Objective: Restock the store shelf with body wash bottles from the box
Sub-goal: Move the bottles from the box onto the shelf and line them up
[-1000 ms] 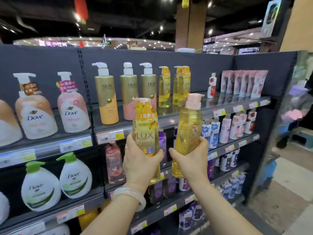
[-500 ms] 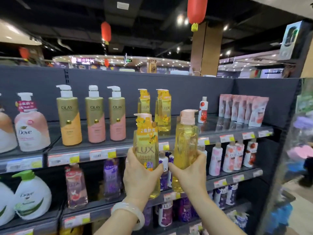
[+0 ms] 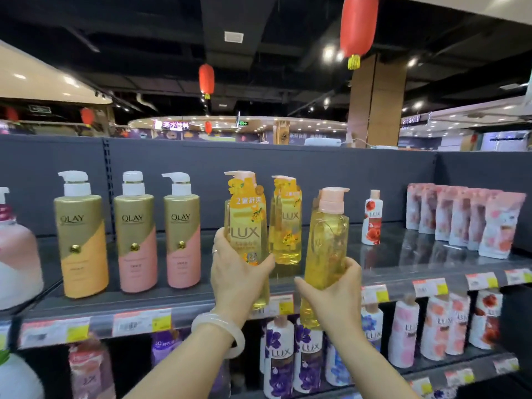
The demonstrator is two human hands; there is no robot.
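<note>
My left hand [image 3: 234,276] grips a yellow LUX body wash bottle [image 3: 244,223] with its label facing me, held upright at the top shelf's front. My right hand [image 3: 334,298] grips a second yellow LUX bottle [image 3: 325,249] with a pink pump, its back toward me. Both bottles hover in front of the top shelf [image 3: 403,272]. Yellow LUX bottles [image 3: 286,223] stand on that shelf just behind, between my two bottles. The box is out of view.
Three gold OLAY pump bottles [image 3: 132,234] stand left of the gap. A small red-and-white LUX bottle [image 3: 372,220] and pink refill pouches [image 3: 466,223] sit to the right. Lower shelves hold purple, blue and red LUX bottles [image 3: 305,361]. Price tags line the shelf edge.
Both hands have risen with their bottles from the second shelf's height to the top shelf's front. The view has tilted up and shifted right along the shelf.
</note>
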